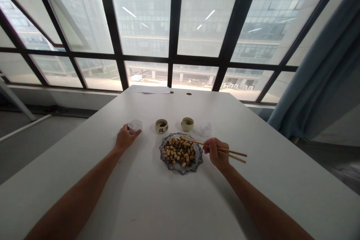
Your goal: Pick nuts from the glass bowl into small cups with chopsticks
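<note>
My right hand [217, 152] is closed round a pair of wooden chopsticks [232, 153], whose tips reach over the far side of a scalloped glass plate [182, 172]. A heap of peanuts [177, 153] mixed with darker seeds lies on that plate. Whether the tips pinch a piece is too small to tell. On the left, my left hand [126, 137] has its fingers and thumb round a small clear plastic cup [135, 126]. Behind the plate stand two pale green teacups, the left one [161, 126] with dark characters and the right one [187, 124].
Another clear plastic container [205, 129] stands right of the teacups. Paper sheets [149, 89] lie at the far edge of the white table [146, 202], near two round holes. Large windows rise behind, and a blue curtain [315, 63] hangs at the right.
</note>
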The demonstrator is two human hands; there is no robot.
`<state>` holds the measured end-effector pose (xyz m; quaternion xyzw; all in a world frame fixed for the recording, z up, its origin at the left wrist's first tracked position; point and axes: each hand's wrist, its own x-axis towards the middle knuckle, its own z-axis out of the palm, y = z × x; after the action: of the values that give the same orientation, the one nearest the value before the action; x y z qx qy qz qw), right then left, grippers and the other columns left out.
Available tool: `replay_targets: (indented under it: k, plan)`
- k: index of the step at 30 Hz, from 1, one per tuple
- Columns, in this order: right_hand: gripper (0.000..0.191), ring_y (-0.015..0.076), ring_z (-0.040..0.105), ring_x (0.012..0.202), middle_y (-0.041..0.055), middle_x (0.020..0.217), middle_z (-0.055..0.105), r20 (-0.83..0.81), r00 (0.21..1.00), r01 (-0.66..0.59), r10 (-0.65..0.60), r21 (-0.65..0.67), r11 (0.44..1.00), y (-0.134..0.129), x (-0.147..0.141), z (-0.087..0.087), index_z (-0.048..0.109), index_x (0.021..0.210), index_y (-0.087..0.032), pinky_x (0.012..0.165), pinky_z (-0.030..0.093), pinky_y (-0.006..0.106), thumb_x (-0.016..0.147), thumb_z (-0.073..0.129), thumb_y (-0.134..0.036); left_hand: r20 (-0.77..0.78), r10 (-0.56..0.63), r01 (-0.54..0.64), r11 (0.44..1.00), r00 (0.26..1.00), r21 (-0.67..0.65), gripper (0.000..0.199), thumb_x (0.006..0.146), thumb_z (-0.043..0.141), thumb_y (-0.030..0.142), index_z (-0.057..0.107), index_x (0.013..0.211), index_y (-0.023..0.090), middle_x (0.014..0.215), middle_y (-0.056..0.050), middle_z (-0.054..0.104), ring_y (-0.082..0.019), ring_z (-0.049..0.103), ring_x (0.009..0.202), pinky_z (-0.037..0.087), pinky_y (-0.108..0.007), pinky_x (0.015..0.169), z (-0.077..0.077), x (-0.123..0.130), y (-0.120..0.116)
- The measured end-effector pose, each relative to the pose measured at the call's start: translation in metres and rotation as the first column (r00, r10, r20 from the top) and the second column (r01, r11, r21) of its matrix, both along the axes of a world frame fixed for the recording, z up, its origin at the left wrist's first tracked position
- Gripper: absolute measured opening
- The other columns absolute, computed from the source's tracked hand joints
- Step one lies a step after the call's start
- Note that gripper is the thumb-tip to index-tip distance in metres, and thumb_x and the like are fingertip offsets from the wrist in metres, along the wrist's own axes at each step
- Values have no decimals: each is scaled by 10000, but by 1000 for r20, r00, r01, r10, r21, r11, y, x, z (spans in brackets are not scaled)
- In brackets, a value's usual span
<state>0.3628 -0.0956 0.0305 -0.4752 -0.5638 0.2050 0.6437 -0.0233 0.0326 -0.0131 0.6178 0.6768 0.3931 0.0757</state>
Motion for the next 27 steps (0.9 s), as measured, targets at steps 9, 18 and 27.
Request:
replay_targets:
  k: [9,18,27]
  plan:
    - [513,106,482,325,-25,415,530,-612,780,-18,-128,-226,974,33,11,-8,529,621,-205,287,359,204,740,647,-690,-110,-243,266,898,964,350,526,770,653,285,490,1262,196,1343,-126,576,-259,530,1271,417,-428,1101,14,13,-15]
    - [516,110,489,312,-25,430,535,-571,813,-8,-120,-216,976,38,17,-16,508,643,-211,278,375,212,788,586,-699,-66,-207,217,909,976,355,561,745,701,372,521,1239,175,1248,-129,631,-274,587,1180,468,-426,1041,13,15,-17]
    - [527,110,533,368,6,494,609,-202,979,19,-9,49,999,10,-36,39,605,680,-190,369,435,226,880,516,-670,-69,-318,324,911,946,256,619,687,760,482,574,1199,189,1145,-103,677,-255,642,1034,527,-397,943,10,27,-21]
